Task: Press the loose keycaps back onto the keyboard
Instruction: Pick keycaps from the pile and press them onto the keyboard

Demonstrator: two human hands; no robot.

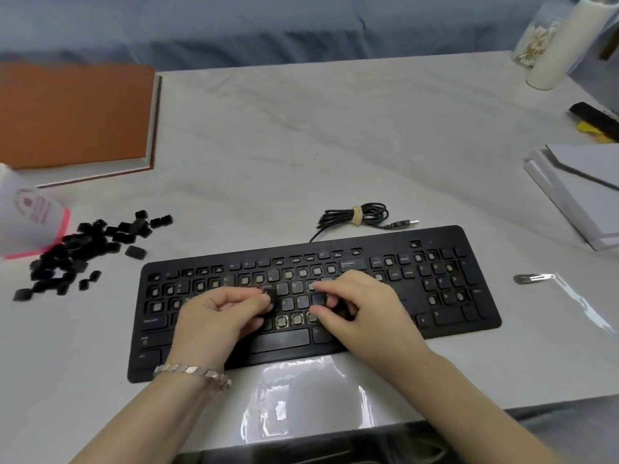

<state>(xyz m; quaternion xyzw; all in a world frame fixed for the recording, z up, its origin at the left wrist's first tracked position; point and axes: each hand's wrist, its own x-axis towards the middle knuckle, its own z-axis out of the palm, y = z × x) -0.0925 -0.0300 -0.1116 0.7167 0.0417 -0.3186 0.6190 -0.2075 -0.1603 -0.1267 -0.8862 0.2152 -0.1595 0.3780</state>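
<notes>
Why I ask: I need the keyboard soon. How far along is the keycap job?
Partly done. Seated: space bar, Backspace, some middle letters and several numpad caps. In hand: left hand and right hand curl over the middle rows, touching caps there; whether either holds one is unclear. Left: many bare sockets on the keyboard and a big pile of caps.

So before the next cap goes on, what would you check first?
1. The keyboard lies flat on the table: ok.
2. Some bare sockets left to fill: ok, many show.
3. The loose keycaps are handy: ok, piled left of the keyboard.
4. The cable is out of the way: ok, coiled behind the keyboard.
5. The left hand holds a keycap: cannot tell, curled fingers hide it.
6. Whatever the right hand presses is seated: cannot tell.
</notes>
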